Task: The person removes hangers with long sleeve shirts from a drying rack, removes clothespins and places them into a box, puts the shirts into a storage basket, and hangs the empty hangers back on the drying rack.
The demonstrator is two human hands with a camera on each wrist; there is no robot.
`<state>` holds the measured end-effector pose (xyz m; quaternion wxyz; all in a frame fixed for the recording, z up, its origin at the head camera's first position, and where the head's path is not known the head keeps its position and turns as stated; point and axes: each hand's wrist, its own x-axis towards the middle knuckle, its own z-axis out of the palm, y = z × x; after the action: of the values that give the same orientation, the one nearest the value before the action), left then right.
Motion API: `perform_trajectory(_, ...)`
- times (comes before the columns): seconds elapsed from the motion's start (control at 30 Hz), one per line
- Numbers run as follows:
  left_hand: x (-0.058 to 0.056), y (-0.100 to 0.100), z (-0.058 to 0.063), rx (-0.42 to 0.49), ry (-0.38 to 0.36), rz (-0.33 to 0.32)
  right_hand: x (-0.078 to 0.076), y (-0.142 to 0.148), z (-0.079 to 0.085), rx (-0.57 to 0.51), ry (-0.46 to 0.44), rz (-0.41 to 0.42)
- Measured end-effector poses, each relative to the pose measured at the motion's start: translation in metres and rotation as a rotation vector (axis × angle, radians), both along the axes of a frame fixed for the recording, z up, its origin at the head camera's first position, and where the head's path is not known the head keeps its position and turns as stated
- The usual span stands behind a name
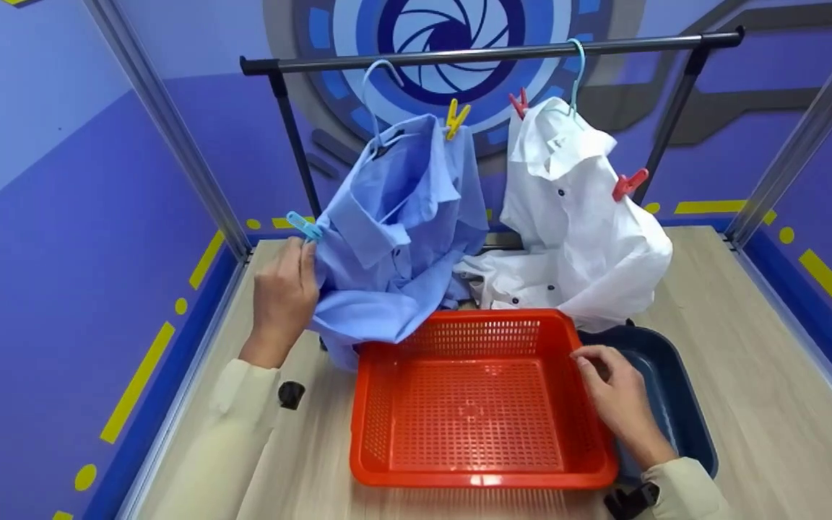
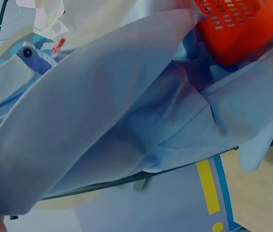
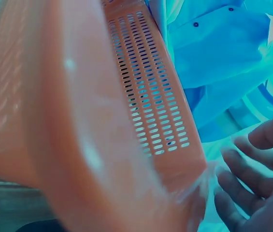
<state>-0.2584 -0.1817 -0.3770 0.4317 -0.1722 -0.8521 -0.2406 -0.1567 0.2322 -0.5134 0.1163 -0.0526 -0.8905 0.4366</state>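
Observation:
A light blue shirt (image 1: 380, 245) hangs from a pale blue hanger (image 1: 374, 94), a light blue clothespin (image 1: 304, 226) at its left shoulder and a yellow clothespin (image 1: 453, 119) on the other side. Just below the light blue clothespin, my left hand (image 1: 282, 296) grips the shirt's edge with curled fingers. In the left wrist view the shirt's cloth (image 2: 102, 96) fills the middle, and only a bit of the hand shows at the lower left corner. My right hand (image 1: 618, 393), fingers loosely bent and holding nothing, hovers by the right rim of a red plastic basket (image 1: 484, 479).
A white shirt (image 1: 582, 209) with two red clothespins (image 1: 630, 185) hangs to the right on the black rack (image 1: 474, 55). Beneath the basket's right side sits a dark blue tub (image 1: 692, 404). Purple panels with metal posts (image 1: 170, 130) border the wooden table (image 1: 755, 347).

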Motion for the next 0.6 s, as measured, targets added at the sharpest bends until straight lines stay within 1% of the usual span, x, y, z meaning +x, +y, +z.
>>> perform_trajectory(0.1,0.000,-0.003,-0.002,-0.020,0.011,-0.030,0.000,0.003,-0.003,0.008,-0.021,-0.012)
perform_trajectory(0.23,0.003,-0.006,-0.005,-0.032,0.014,-0.080,-0.002,0.006,-0.007,0.005,-0.113,0.027)
perform_trajectory(0.37,0.007,-0.010,-0.011,-0.035,0.017,-0.121,-0.001,0.007,-0.011,0.000,-0.199,0.062)
perform_trajectory(0.5,0.010,-0.013,-0.019,-0.039,0.029,-0.140,0.000,0.007,-0.013,-0.023,-0.234,0.075)
perform_trajectory(0.6,0.013,-0.014,-0.025,-0.041,0.020,-0.149,0.002,0.009,-0.015,-0.036,-0.249,0.075)
